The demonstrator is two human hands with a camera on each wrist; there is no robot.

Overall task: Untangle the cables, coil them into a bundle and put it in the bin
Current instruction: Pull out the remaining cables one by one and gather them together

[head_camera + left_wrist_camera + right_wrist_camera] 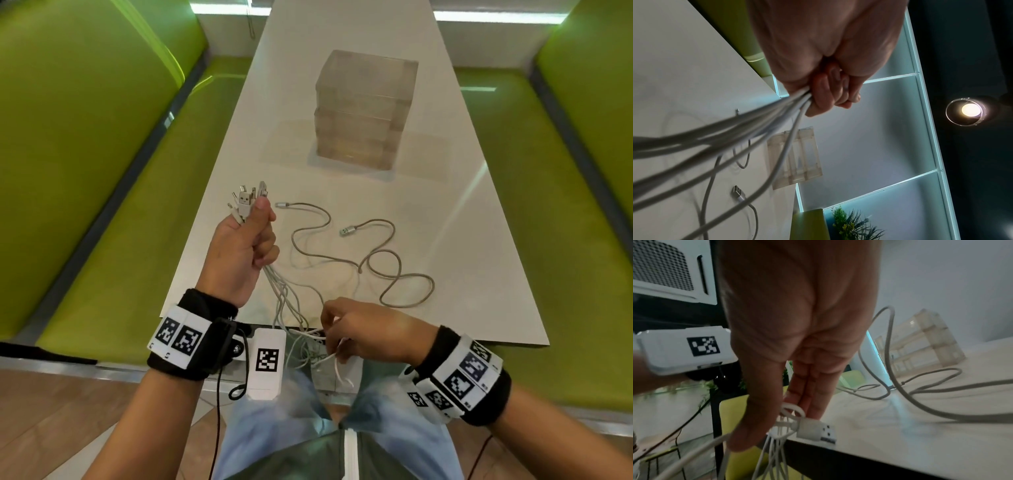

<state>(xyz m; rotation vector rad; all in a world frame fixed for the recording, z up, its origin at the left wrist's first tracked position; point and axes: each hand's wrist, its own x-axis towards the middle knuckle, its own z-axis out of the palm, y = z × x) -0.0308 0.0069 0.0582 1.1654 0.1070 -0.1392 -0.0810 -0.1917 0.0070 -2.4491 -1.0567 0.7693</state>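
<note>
My left hand (245,246) is raised over the table's near left and grips a bunch of white cables (284,298), with several plugs (247,200) sticking up out of the fist. In the left wrist view the curled fingers (824,95) clamp the strands (748,134). The cables hang down to my right hand (356,334) at the table's near edge, which pinches the white strands (785,421) between thumb and fingers beside a white USB plug (817,430). A separate grey braided cable (383,270) lies loose on the table. The clear plastic bin (363,109) stands farther back.
The white table (462,205) is long and narrow, with green bench seats (102,171) on both sides. The table's near edge (445,341) runs just past my right hand. A white tagged device (267,363) hangs by my left wrist.
</note>
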